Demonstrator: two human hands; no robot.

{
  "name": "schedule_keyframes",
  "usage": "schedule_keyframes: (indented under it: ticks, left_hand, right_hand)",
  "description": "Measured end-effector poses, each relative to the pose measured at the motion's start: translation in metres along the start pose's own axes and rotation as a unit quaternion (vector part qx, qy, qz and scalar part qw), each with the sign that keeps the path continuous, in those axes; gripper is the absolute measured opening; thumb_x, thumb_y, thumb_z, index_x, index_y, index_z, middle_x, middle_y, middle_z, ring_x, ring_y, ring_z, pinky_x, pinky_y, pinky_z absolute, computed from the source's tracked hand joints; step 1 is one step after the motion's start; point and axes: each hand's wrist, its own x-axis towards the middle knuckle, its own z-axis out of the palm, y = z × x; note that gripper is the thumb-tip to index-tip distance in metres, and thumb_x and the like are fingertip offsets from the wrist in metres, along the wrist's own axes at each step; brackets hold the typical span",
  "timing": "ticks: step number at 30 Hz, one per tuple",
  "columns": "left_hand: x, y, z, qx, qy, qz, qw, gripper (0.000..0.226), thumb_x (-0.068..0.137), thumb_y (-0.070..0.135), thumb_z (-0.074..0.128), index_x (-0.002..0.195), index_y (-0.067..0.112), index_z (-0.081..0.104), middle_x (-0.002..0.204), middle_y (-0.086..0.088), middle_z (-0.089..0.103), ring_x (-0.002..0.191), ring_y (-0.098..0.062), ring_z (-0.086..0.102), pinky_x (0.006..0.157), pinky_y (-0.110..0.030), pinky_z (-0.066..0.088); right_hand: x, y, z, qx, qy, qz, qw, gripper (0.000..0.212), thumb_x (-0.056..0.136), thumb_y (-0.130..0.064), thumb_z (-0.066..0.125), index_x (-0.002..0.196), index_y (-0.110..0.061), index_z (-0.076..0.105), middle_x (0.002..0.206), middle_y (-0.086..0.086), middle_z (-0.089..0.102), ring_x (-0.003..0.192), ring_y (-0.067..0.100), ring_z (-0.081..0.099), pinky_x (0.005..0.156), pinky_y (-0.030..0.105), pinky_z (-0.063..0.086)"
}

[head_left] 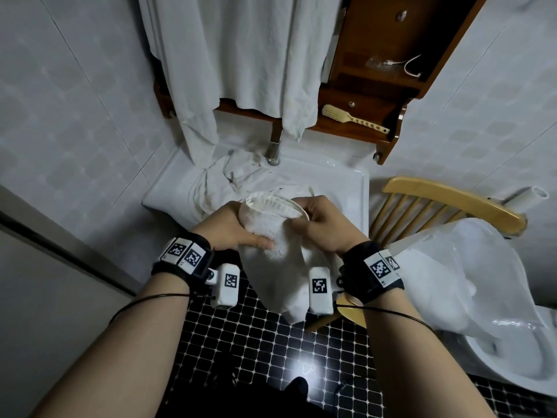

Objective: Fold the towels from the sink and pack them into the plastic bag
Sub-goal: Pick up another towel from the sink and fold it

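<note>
Both hands grip one white towel (271, 260) in front of the sink (346, 188). Left hand (232, 227) curls around its upper left side, thumb lying across the front. Right hand (325, 224) pinches the bunched top edge, fingers curled. The towel hangs folded between the wrists, above the black tiled floor (256, 342). More towels (229, 179) lie crumpled in the sink's left part. The plastic bag (470, 267) sits to the right, draped over a wooden chair (446, 200), near the toilet (512, 357).
</note>
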Motion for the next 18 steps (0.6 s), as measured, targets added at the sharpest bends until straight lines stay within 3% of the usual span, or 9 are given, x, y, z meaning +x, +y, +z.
schedule_keyframes:
  ticks: [2,4,7,10,12,14,16,18]
  left_hand:
    - [0.000,0.003,0.007,-0.016,0.025,0.028,0.999,0.053,0.064,0.032,0.101,0.111,0.023,0.078,0.105,0.013,0.081,0.103,-0.003,0.075,0.101,-0.035,0.058]
    - [0.002,0.007,0.007,-0.019,0.052,0.047,0.997,0.046,0.069,0.030,0.100,0.109,0.022,0.079,0.103,0.014,0.080,0.101,-0.001,0.074,0.098,-0.031,0.057]
    - [0.008,0.010,-0.006,0.015,0.110,0.068,0.992,0.044,0.069,0.032,0.100,0.106,0.023,0.080,0.099,0.012,0.080,0.098,-0.001,0.074,0.093,-0.032,0.059]
    - [0.010,0.006,-0.025,0.018,0.162,0.042,0.986,0.049,0.063,0.044,0.100,0.103,0.024,0.078,0.095,0.013,0.080,0.093,-0.002,0.074,0.086,-0.031,0.061]
    - [0.008,0.002,-0.037,-0.014,0.191,0.040,0.981,0.048,0.064,0.044,0.100,0.102,0.024,0.078,0.094,0.013,0.080,0.091,0.000,0.074,0.085,-0.031,0.060]
    - [0.003,0.004,-0.048,-0.045,0.225,0.048,0.972,0.041,0.067,0.039,0.100,0.100,0.026,0.079,0.093,0.014,0.080,0.089,0.003,0.074,0.082,-0.026,0.059]
    - [0.002,0.005,-0.060,-0.053,0.247,0.054,0.966,0.038,0.068,0.038,0.099,0.099,0.024,0.080,0.091,0.012,0.080,0.087,0.000,0.075,0.079,-0.030,0.062]
    - [0.000,0.004,-0.074,-0.058,0.259,0.048,0.963,0.037,0.069,0.038,0.098,0.097,0.023,0.080,0.089,0.010,0.081,0.085,-0.005,0.076,0.079,-0.036,0.064]
  right_hand:
    - [0.006,0.003,-0.002,-0.116,0.020,0.018,0.993,0.004,0.084,-0.015,0.066,0.082,-0.016,0.063,0.073,-0.001,0.065,0.071,0.013,0.060,0.065,0.031,0.045]
    - [0.010,0.007,-0.001,-0.258,0.010,0.087,0.962,0.013,0.084,-0.021,0.069,0.082,-0.019,0.057,0.085,0.005,0.067,0.087,0.026,0.066,0.071,0.030,0.045]
    - [0.020,0.009,0.009,-0.352,0.007,0.121,0.928,0.003,0.088,-0.014,0.062,0.090,-0.012,0.061,0.104,0.018,0.067,0.103,0.040,0.064,0.075,0.036,0.044]
    - [0.033,-0.006,0.022,-0.308,0.128,0.088,0.939,0.018,0.084,-0.012,0.058,0.069,-0.018,0.050,0.076,0.017,0.061,0.084,0.045,0.062,0.064,0.039,0.038]
    - [0.043,-0.024,0.034,-0.245,0.171,0.047,0.953,0.015,0.080,-0.019,0.053,0.067,-0.019,0.045,0.069,0.013,0.057,0.078,0.045,0.059,0.062,0.037,0.033]
    - [0.050,-0.037,0.046,-0.189,0.200,0.010,0.961,0.018,0.082,-0.038,0.046,0.075,-0.022,0.049,0.075,0.014,0.065,0.079,0.044,0.059,0.062,0.039,0.038]
    - [0.054,-0.045,0.054,-0.173,0.218,-0.029,0.960,0.041,0.087,-0.065,0.048,0.091,-0.025,0.057,0.079,0.009,0.070,0.079,0.040,0.065,0.063,0.040,0.049]
    - [0.060,-0.053,0.060,-0.218,0.204,-0.066,0.952,0.072,0.078,-0.086,0.058,0.123,-0.028,0.058,0.090,0.004,0.075,0.082,0.033,0.072,0.068,0.041,0.057]
